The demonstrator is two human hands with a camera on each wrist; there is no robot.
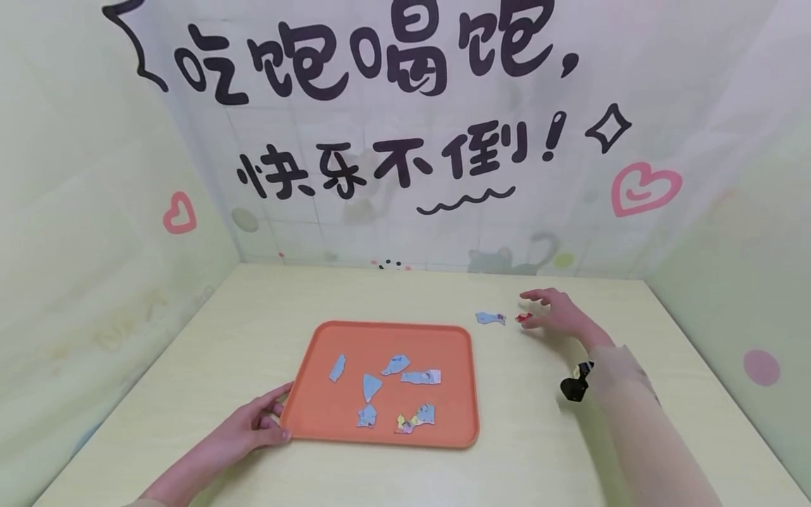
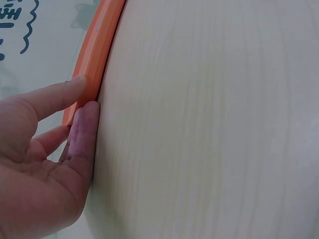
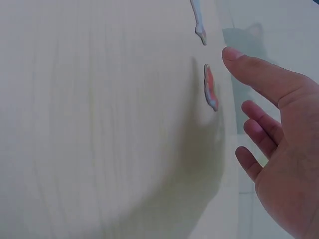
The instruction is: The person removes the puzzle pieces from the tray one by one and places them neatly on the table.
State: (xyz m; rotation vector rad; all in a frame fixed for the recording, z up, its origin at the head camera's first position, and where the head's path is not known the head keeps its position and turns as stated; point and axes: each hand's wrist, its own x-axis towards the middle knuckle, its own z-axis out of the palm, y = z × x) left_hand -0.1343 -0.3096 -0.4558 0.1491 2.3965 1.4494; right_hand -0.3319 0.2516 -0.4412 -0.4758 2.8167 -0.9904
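An orange tray (image 1: pixel 310 408) lies on the table with several light-blue picture pieces on it, such as a triangular puzzle piece (image 1: pixel 372 387). At its near left corner my left hand (image 1: pixel 253 422) pinches the rim, thumb on one side and fingers on the other, as the left wrist view shows. My right hand (image 1: pixel 557 315) hovers by a small red puzzle piece (image 3: pixel 210 87) on the table, fingers spread and holding nothing. Left of that piece lies a light-blue puzzle piece (image 1: pixel 490 318), its end also visible in the right wrist view.
The pale wooden table (image 1: pixel 532 451) is enclosed by cloth walls, and the back cloth (image 1: pixel 380 232) carries large black writing. A black object (image 1: pixel 575 384) sits at the right wrist, partly hidden by the sleeve.
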